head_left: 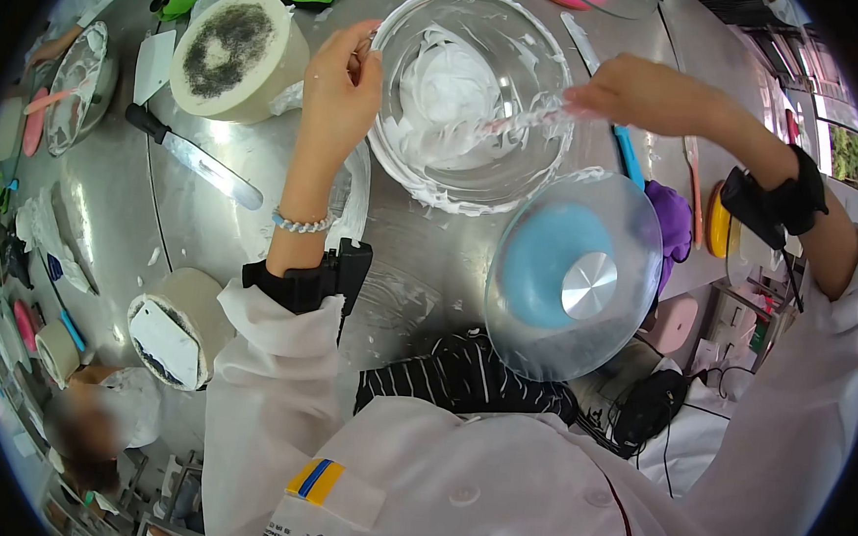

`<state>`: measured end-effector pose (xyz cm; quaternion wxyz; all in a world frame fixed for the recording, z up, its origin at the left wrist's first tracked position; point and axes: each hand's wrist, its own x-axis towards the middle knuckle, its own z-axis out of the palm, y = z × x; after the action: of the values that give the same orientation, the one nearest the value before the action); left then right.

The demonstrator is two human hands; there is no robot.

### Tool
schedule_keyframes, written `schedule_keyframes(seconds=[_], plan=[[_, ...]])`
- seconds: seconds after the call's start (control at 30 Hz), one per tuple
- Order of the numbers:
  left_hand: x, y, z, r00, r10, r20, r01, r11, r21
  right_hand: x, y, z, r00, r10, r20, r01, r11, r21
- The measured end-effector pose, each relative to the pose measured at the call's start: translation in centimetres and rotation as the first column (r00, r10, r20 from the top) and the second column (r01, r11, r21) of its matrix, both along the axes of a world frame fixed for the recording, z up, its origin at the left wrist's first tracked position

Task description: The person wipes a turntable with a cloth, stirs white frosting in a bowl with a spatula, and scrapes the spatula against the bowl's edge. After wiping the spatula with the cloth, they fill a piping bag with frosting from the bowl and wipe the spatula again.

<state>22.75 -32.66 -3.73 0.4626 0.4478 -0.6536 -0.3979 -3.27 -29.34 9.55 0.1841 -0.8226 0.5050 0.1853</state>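
Note:
A clear glass bowl (487, 205), its rim smeared with white cream, stands on the metal table. White whipped cream (450, 78) lies inside in a soft mound. My left hand (345, 81) is closed on the bowl's left rim. At the right side, my right hand (622, 91) is closed around the handle end of a cream-coated spatula (501, 127). The spatula reaches across the bowl, and its far end is covered by cream near the lower left wall.
A turntable (632, 236) with a frosted top is close below the bowl. Leftward are a round cream-coloured block (289, 73), a palette knife (204, 166) and a second round block (215, 319). Blue-handled (629, 157) and orange (695, 176) tools lie right. Another person (130, 412) is at lower left.

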Motion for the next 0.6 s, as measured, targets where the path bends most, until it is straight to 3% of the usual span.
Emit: schedule_keyframes(seconds=[0.03, 0.07, 0.1, 0.17, 0.2, 0.33, 0.4, 0.5, 0.53, 0.57, 0.6], plan=[[0.1, 0.2, -0.1, 0.999, -0.011, -0.031, 0.011, 1.000, 0.008, 0.1, -0.5, 0.7, 0.999, -0.043, 0.005, 0.043, 0.998, -0.043], [0.3, 0.4, -0.2, 1.000, -0.009, -0.026, 0.010, 1.000, 0.014, 0.7, -2.5, 2.7, 0.996, 0.054, -0.070, -0.034, 0.965, 0.258], [0.3, 0.3, -0.2, 0.999, -0.005, -0.037, 0.006, 1.000, 0.011, 0.6, -2.5, 2.9, 0.996, 0.055, -0.068, -0.036, 0.965, 0.258], [0.3, 0.1, -0.3, 0.998, -0.006, -0.055, 0.006, 1.000, 0.005, 0.1, -2.4, 3.4, 0.915, -0.118, -0.386, 0.297, 0.845, 0.444], [0.4, 0.1, -0.4, 1.000, -0.005, -0.012, 0.005, 1.000, -0.001, 0.6, -1.9, 3.3, 0.883, -0.122, -0.454, 0.365, 0.785, 0.500], [0.5, 0.0, -0.3, 0.999, -0.035, 0.038, 0.035, 0.999, -0.010, 1.2, -1.5, 0.5, 0.919, -0.234, -0.316, 0.386, 0.690, 0.612], [0.5, 0.1, -0.3, 0.998, -0.034, 0.044, 0.034, 0.999, 0.010, 2.1, -1.4, -0.3, 0.867, -0.439, -0.236, 0.482, 0.618, 0.620], [0.9, 0.3, -0.6, 0.999, -0.032, 0.037, 0.030, 0.998, 0.046, 1.0, -2.5, 0.8, 0.871, -0.428, -0.241, 0.486, 0.678, 0.552], [1.0, 0.3, -0.7, 0.999, -0.026, 0.024, 0.025, 0.998, 0.056, -3.7, -3.2, -2.5, 0.958, -0.274, -0.081, 0.274, 0.799, 0.535], [1.1, 0.2, -0.9, 0.999, -0.025, 0.022, 0.023, 0.998, 0.057, -3.0, -2.8, -1.2, 0.959, -0.273, -0.083, 0.273, 0.799, 0.535], [1.3, 0.1, -1.1, 0.999, -0.042, 0.021, 0.040, 0.996, 0.078, -1.2, -2.0, 1.4, 0.923, -0.315, -0.222, 0.385, 0.732, 0.562]])
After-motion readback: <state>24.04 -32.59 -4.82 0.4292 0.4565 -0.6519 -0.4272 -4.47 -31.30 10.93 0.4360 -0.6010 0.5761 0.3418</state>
